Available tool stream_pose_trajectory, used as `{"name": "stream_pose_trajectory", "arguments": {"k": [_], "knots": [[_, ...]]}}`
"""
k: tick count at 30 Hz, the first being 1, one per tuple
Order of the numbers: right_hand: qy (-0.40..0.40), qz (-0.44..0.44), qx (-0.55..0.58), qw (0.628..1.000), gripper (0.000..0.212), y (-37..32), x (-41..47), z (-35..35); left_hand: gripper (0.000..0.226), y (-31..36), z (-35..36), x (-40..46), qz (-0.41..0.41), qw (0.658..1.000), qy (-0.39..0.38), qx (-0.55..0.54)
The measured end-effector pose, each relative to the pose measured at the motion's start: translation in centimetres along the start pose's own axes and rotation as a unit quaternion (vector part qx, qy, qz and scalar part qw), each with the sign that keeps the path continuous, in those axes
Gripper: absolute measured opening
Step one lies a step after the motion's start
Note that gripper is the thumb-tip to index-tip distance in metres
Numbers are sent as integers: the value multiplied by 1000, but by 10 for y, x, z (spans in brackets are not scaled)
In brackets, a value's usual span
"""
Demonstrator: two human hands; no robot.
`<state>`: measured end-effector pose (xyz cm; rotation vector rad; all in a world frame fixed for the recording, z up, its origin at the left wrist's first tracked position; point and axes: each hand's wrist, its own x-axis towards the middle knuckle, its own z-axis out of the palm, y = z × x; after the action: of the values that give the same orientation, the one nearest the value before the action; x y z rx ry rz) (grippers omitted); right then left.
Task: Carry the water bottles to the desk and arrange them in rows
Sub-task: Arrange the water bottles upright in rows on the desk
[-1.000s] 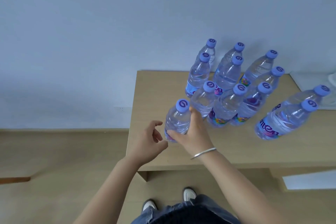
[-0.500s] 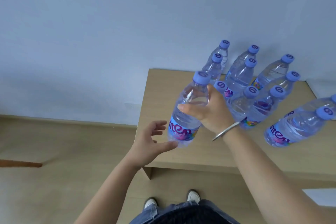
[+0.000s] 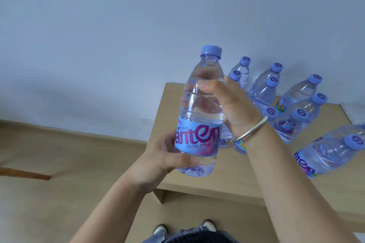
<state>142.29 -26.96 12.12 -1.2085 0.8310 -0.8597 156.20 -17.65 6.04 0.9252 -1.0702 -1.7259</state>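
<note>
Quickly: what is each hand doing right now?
Left hand: grips the lower part of the bottle.
Right hand: grips the same bottle higher up.

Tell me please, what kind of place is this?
Probably a plain room in a home or office. A light wooden desk stands against a bare pale wall, with a wall socket just above the wood-coloured floor. Many water bottles stand on the desk.

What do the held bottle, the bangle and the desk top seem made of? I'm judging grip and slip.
Held bottle: thin clear plastic, glossy and ribbed, water showing through; matte plastic cap. Bangle on the right wrist: probably polished metal, silvery sheen. Desk top: looks like smooth beige wood-look laminate, with a faint even grain.
</note>
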Motion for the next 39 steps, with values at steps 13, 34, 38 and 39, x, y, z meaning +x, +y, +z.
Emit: {"name": "stream_pose_trajectory", "arguments": {"k": [13, 34, 38, 39], "knots": [[78, 29, -176, 981, 69, -3, 12, -20, 55, 0, 33, 9, 31, 962, 221, 156], [-3, 40, -220, 975, 46, 56, 95, -9, 63, -57, -77, 74, -28, 926, 267, 265], [50, 50, -249, 966, 47, 63, 133, 1, 60, -51, -123, 101, -31, 942, 209, 263], [61, 50, -253, 964, 46, 63, 141, 2, 59, -48, -132, 108, -31, 946, 193, 259]]}}
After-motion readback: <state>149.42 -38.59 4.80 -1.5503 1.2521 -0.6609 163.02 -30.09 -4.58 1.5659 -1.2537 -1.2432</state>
